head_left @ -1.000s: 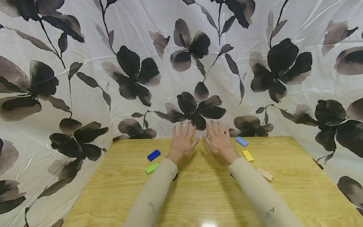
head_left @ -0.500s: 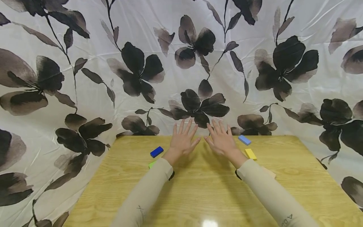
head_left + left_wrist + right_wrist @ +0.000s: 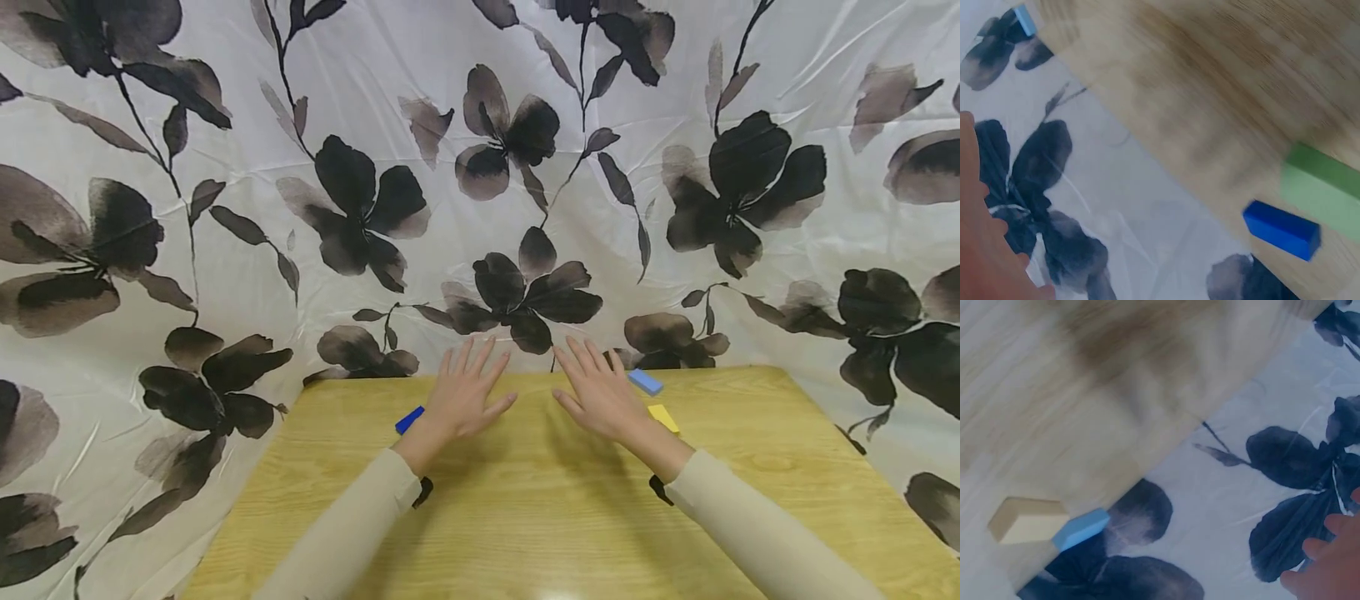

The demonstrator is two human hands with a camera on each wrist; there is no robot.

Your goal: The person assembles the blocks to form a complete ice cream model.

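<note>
One dark-blue rectangular block (image 3: 408, 420) and one yellow rectangular block (image 3: 664, 418) sit on the wood-grain table (image 3: 540, 525), part-masked by a spread left hand (image 3: 460, 400) and spread right hand (image 3: 602, 400) respectively, one light-blue rectangular block (image 3: 646, 382) beyond the yellow, and only the left wrist view catches one green rectangular block (image 3: 1322, 190), cut off!
</note>
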